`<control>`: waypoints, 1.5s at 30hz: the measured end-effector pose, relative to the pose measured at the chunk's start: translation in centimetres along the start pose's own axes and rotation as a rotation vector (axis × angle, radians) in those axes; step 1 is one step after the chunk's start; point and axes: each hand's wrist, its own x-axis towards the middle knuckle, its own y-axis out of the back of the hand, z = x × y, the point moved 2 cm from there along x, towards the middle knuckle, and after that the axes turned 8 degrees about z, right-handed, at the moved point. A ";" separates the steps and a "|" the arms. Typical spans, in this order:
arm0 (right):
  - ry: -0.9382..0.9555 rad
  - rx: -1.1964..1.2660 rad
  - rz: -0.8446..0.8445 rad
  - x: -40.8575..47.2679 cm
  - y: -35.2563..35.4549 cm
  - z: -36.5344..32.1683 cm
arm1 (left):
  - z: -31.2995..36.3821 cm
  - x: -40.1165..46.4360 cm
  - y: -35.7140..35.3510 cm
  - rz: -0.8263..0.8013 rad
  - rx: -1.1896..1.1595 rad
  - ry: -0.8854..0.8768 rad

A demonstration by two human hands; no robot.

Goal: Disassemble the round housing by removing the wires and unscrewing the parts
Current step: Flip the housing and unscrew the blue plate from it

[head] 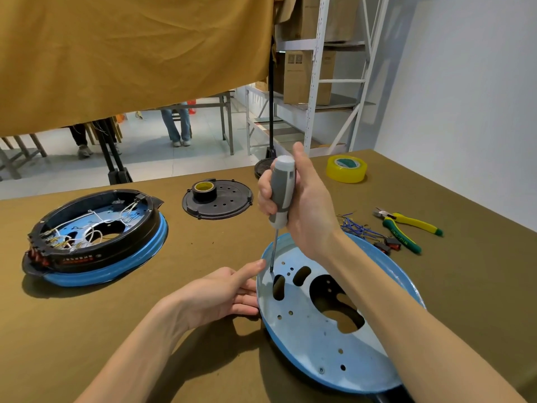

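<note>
— So where are we with the round housing (328,324)?

— Right in front of us on the counter (145,344), near the lower right. It's a blue dish with a pale inner plate full of holes and slots, tipped up a little on its left rim. Our right hand (302,207) is wrapped around the grey and white handle of the screwdriver (281,196), thumb up along the back, so that grip is pressed together on the tool. The shaft runs down to a spot near the left edge of the plate, by the two oblong slots.

— And the left hand (223,295)?

— Its grip is spread, palm toward the rim, fingers resting against the outside wall and the thumb up near the screwdriver tip. We judge it's bracing the dish so it won't spin or slide when we turn and press down.

— Is there a screw under the tip?

— We can't tell; the tip is too small to make out. One screw does show near the plate's near edge.

— What about the wires?

— A loose blue bundle of wires (359,228) lies beyond the dish, beside the yellow and green pliers (406,225), probably within reach for cutting. A second housing (96,237) sits to the left, black ring and white wiring in place.
</note>
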 end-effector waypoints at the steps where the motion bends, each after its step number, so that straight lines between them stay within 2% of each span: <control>1: 0.038 -0.053 0.002 -0.1 -0.2 0.1 | 0.0 0.0 0.0 0.002 -0.003 0.003; 4: 0.126 -0.175 0.075 -0.3 0.0 0.2 | 0.1 -0.1 -0.1 -0.005 -0.009 0.002; 8: 0.135 -0.143 0.204 -0.1 1.1 0.3 | 0.0 -0.1 -0.3 -0.004 -0.027 0.007; 14: 0.037 0.020 0.087 0.0 1.0 0.5 | 0.0 -0.2 -0.3 -0.003 -0.058 0.001; 19: 0.164 -0.175 0.114 -0.5 0.5 0.4 | -0.1 -0.1 -0.3 0.003 -0.072 -0.002; 26: 0.061 -0.050 0.059 -0.5 0.7 0.3 | 0.0 -0.2 -0.3 -0.004 -0.076 -0.001; 31: 0.188 -0.196 0.080 -0.9 0.1 0.4 | 0.0 -0.3 -0.2 -0.008 -0.064 0.000; 37: 0.103 -0.131 0.067 -0.6 0.2 0.8 | 0.1 -0.2 -0.2 0.000 -0.060 -0.003; 42: 0.188 -0.202 0.083 -0.8 -0.2 0.6 | 0.0 0.0 0.1 -0.023 -0.038 -0.008; 45: 0.163 -0.161 0.113 -0.7 0.4 0.7 | 0.1 0.0 0.2 -0.031 -0.031 -0.006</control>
